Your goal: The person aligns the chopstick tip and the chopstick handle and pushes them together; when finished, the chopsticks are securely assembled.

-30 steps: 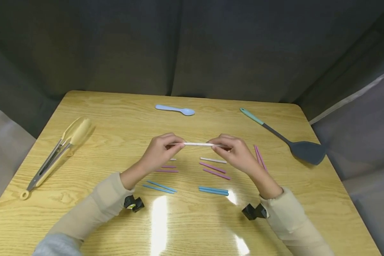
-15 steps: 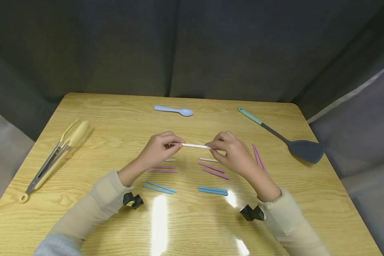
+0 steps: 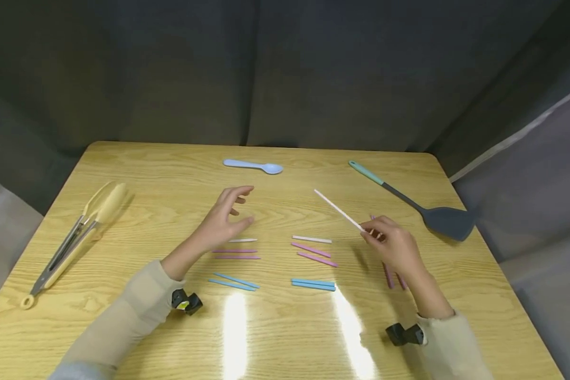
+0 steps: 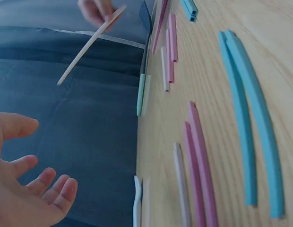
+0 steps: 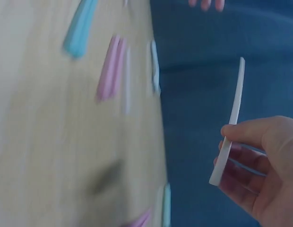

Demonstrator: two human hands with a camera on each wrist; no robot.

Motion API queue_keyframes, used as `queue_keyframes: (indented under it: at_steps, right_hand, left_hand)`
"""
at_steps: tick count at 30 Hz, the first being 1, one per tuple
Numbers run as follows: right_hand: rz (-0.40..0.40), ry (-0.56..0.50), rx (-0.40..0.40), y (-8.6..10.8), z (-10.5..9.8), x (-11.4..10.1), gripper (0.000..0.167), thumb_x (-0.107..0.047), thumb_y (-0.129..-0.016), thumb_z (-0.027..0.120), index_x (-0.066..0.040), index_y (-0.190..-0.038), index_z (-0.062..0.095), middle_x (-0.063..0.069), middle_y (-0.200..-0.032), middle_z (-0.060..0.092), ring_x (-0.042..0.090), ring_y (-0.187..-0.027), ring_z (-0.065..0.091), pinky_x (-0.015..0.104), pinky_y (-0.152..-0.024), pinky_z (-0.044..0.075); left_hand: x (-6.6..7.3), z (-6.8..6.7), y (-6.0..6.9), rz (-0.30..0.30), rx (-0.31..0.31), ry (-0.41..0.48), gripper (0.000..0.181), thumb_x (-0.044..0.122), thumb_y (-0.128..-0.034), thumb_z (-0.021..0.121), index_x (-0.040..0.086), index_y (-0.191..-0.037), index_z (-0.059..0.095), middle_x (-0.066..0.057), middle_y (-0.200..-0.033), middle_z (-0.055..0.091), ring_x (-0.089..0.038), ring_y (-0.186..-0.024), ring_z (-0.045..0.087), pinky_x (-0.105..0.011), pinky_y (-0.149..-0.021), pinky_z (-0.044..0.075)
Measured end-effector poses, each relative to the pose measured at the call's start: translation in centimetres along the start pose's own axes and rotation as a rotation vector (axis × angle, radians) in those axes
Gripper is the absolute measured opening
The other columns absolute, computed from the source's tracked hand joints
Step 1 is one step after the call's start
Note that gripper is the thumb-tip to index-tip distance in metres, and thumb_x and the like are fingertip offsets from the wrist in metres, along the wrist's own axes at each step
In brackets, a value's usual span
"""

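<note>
Shifted right since earlier, the white stick [image 3: 338, 210] hovers above the table [image 3: 290, 327], pinched toward one end by the right hand [image 3: 394, 247], the left hand [image 3: 224, 219] spread and empty, so I judge its overhang could pivot it loose.

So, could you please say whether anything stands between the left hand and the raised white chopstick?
Nothing visible does: the gap between the left hand and the white chopstick, pinched in the right hand, is open. The light-blue spoon lies farther back.
</note>
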State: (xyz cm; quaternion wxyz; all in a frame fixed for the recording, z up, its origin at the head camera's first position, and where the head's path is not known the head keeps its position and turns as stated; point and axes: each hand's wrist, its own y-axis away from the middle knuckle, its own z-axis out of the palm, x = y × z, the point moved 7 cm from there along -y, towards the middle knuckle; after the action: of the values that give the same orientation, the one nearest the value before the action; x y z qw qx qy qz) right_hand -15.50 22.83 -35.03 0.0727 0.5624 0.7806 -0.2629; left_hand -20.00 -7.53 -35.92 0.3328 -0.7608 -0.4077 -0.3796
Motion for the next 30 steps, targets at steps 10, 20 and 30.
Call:
queue_keyframes:
  at_steps: [10, 20, 30]
  right_hand:
    - [0.389, -0.012, -0.07, 5.7, -0.9, 7.3, 0.023, -0.01, -0.085, 0.059, 0.006, -0.1, 0.062, 0.014, -0.086, 0.058, 0.03, -0.077, 0.057, 0.039, -0.061, 0.046]
    - [0.587, 0.025, -0.214, 8.9, 0.2, 10.4, 0.03, -0.019, -0.086, 0.057, 0.006, -0.104, 0.059, 0.014, -0.085, 0.061, 0.026, -0.073, 0.057, 0.031, -0.055, 0.041]
    - [0.542, 0.032, -0.209, 8.8, 0.7, 10.5, 0.027, -0.014, -0.085, 0.058, 0.006, -0.103, 0.059, 0.009, -0.079, 0.06, 0.024, -0.069, 0.058, 0.035, -0.058, 0.043]
  left_hand:
    - [-2.9, 0.0, 0.1, -0.176, -0.007, -0.043, 0.055, 0.012, -0.0875, 0.053, 0.007, -0.137, 0.03, -0.016, -0.13, 0.032, -0.031, -0.114, 0.036, -0.046, -0.091, 0.036]
    - [-4.3, 0.2, 0.3, -0.223, -0.048, -0.057, 0.042, 0.015, -0.0906, 0.05, 0.004, -0.13, 0.041, -0.017, -0.132, 0.03, -0.033, -0.114, 0.036, -0.047, -0.089, 0.037]
    - [-4.7, 0.2, 0.2, -0.233, -0.039, -0.066, 0.04, 0.014, -0.0907, 0.048, 0.005, -0.129, 0.042, -0.017, -0.131, 0.031, -0.033, -0.113, 0.037, -0.047, -0.09, 0.038]
